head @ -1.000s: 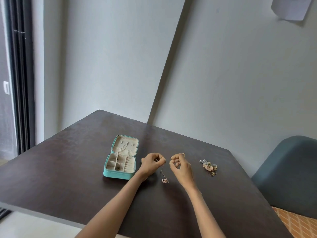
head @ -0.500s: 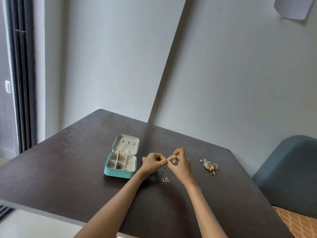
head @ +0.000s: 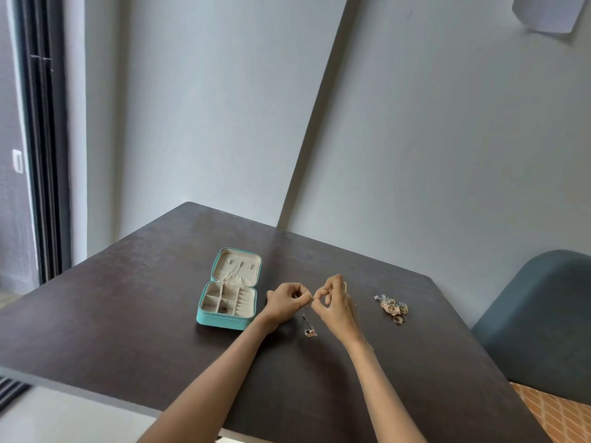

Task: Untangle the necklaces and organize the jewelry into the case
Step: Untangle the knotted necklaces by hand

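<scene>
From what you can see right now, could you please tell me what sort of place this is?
Probably a room in a home, not a workshop: a plain dark table set into a bare wall corner, an upholstered blue-grey chair beside it, and a dark-framed sliding door at the left.

Soft daylight is coming in from the left, leaving faint shadows under the forearms on the table [head: 128,314]. Wide-angle distortion is tilting the wall [head: 447,155] lines; small details are blurring.

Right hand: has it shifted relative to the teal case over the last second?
Yes. The right hand has moved left, toward the teal case and away from the jewelry pile; its fingertips now meet the left hand.
</scene>
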{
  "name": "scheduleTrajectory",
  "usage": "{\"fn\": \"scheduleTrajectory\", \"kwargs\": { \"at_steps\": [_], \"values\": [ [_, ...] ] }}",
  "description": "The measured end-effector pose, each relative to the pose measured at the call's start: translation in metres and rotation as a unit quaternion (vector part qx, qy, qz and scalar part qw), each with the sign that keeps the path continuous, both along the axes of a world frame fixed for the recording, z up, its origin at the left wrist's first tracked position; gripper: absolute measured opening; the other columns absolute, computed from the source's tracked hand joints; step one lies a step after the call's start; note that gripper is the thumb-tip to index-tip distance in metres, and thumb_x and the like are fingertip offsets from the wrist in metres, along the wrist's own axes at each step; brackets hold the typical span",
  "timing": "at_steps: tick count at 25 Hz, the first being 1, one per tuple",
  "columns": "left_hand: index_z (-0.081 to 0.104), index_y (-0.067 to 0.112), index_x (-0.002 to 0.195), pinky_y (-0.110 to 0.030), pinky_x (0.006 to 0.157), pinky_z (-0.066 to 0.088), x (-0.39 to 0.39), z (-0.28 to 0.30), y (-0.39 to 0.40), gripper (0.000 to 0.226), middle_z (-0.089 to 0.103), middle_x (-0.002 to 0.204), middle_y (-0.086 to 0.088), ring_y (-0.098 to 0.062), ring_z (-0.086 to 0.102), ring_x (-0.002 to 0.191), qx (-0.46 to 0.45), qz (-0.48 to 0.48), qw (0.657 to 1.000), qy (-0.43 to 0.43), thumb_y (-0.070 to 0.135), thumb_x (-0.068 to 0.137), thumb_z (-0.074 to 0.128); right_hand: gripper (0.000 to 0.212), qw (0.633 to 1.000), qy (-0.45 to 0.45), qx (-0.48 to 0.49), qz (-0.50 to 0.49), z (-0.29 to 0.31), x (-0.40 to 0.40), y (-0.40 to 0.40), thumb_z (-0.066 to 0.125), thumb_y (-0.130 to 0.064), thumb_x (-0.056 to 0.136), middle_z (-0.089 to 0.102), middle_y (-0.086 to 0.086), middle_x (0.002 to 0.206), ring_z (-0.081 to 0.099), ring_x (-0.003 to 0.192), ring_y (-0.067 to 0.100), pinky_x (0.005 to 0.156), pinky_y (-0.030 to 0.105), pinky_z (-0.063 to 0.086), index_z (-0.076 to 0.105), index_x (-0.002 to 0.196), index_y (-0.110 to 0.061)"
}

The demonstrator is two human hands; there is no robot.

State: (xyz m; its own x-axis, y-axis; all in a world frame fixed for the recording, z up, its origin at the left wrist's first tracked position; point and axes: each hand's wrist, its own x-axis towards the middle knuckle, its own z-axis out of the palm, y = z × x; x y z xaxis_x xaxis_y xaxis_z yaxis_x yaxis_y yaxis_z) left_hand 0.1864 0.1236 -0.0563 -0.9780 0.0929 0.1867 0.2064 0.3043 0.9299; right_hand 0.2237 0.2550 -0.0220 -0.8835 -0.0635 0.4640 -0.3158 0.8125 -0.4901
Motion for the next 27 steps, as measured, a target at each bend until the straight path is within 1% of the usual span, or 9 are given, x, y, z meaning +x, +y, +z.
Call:
{"fn": "scheduleTrajectory", "kwargs": {
  "at_steps": [4, 7, 10, 14, 17, 20, 22, 24, 27],
  "values": [
    [0.059, 0.029, 0.059, -0.05, 0.106, 0.029, -0.006, -0.006, -0.003, 0.022, 0.059, 0.062, 0.014, -0.003, 0.05, 0.065, 0.07, -0.022, 0.997, -0.005, 0.047, 0.065, 0.048, 0.025, 0.989, -0.004, -0.144, -0.043, -0.007, -0.006, 0.009, 0.059, -0.01, 0.083, 0.043, -0.002, 0.057, 0.041, 0.053, 0.018, 0.059, 0.03, 0.037, 0.035, 0.084, -0.017],
    [0.06, 0.027, 0.059, -0.049, 0.109, 0.026, -0.006, -0.005, -0.001, 0.025, 0.059, 0.064, 0.01, -0.002, 0.05, 0.065, 0.051, -0.012, 0.999, -0.004, 0.048, 0.064, 0.047, 0.023, 0.993, -0.001, -0.12, -0.016, -0.011, -0.008, 0.018, 0.066, -0.012, 0.079, 0.051, -0.008, 0.062, 0.046, 0.055, 0.008, 0.06, 0.026, 0.041, 0.046, 0.081, -0.024],
    [0.061, 0.031, 0.055, -0.044, 0.106, 0.023, -0.004, -0.003, 0.0, 0.021, 0.058, 0.063, 0.01, 0.0, 0.049, 0.062, 0.032, 0.005, 0.999, -0.002, 0.042, 0.069, 0.049, 0.014, 0.999, -0.008, -0.042, 0.015, -0.012, -0.011, 0.015, 0.073, -0.029, 0.077, 0.063, -0.013, 0.075, 0.048, 0.063, 0.007, 0.062, 0.025, 0.044, 0.061, 0.075, -0.035],
    [0.063, 0.037, 0.058, -0.047, 0.103, 0.031, -0.004, -0.007, -0.002, 0.018, 0.057, 0.059, 0.014, 0.004, 0.048, 0.059, 0.053, -0.002, 0.999, -0.001, 0.046, 0.068, 0.051, 0.009, 1.0, 0.003, -0.005, -0.01, -0.01, -0.011, 0.008, 0.073, -0.038, 0.077, 0.061, -0.013, 0.076, 0.045, 0.065, 0.004, 0.059, 0.025, 0.04, 0.07, 0.076, -0.029],
    [0.063, 0.032, 0.06, -0.046, 0.099, 0.03, -0.006, -0.006, -0.001, 0.021, 0.058, 0.063, 0.011, 0.002, 0.048, 0.061, 0.049, -0.003, 0.999, -0.004, 0.047, 0.069, 0.052, 0.008, 1.0, 0.003, -0.016, -0.009, -0.011, -0.012, 0.009, 0.072, -0.032, 0.078, 0.063, -0.01, 0.077, 0.045, 0.066, 0.005, 0.063, 0.029, 0.043, 0.069, 0.073, -0.027],
    [0.059, 0.023, 0.065, -0.033, 0.09, 0.016, -0.001, -0.004, 0.0, 0.021, 0.057, 0.069, 0.008, -0.004, 0.051, 0.068, 0.024, 0.011, 1.0, 0.008, 0.029, 0.086, 0.057, 0.008, 1.0, -0.02, -0.017, -0.005, -0.011, -0.015, 0.012, 0.07, -0.029, 0.079, 0.062, -0.011, 0.078, 0.046, 0.068, 0.005, 0.063, 0.027, 0.041, 0.067, 0.072, -0.028],
    [0.057, 0.022, 0.069, -0.03, 0.087, 0.012, 0.0, -0.003, -0.001, 0.02, 0.056, 0.069, 0.008, -0.006, 0.05, 0.07, 0.011, 0.014, 1.0, 0.008, 0.025, 0.089, 0.056, 0.011, 0.999, -0.029, -0.038, 0.002, -0.01, -0.018, 0.01, 0.068, -0.026, 0.08, 0.062, -0.012, 0.077, 0.048, 0.068, 0.005, 0.064, 0.026, 0.042, 0.064, 0.07, -0.03],
    [0.058, 0.024, 0.068, -0.033, 0.09, 0.016, 0.001, -0.002, -0.002, 0.02, 0.057, 0.069, 0.009, -0.005, 0.051, 0.07, 0.022, 0.001, 1.0, 0.003, 0.03, 0.087, 0.055, 0.014, 0.995, -0.039, -0.092, -0.008, -0.012, -0.022, 0.008, 0.065, -0.022, 0.083, 0.063, -0.013, 0.078, 0.053, 0.071, 0.005, 0.068, 0.027, 0.043, 0.062, 0.071, -0.029],
    [0.061, 0.033, 0.063, -0.047, 0.103, 0.026, -0.003, -0.005, -0.003, 0.019, 0.06, 0.064, 0.015, 0.001, 0.05, 0.064, 0.059, -0.023, 0.998, 0.002, 0.048, 0.07, 0.051, 0.021, 0.99, -0.057, -0.129, -0.033, -0.019, -0.025, 0.011, 0.063, -0.02, 0.086, 0.065, -0.009, 0.078, 0.058, 0.075, 0.012, 0.068, 0.025, 0.042, 0.06, 0.07, -0.033]
  ]
}}
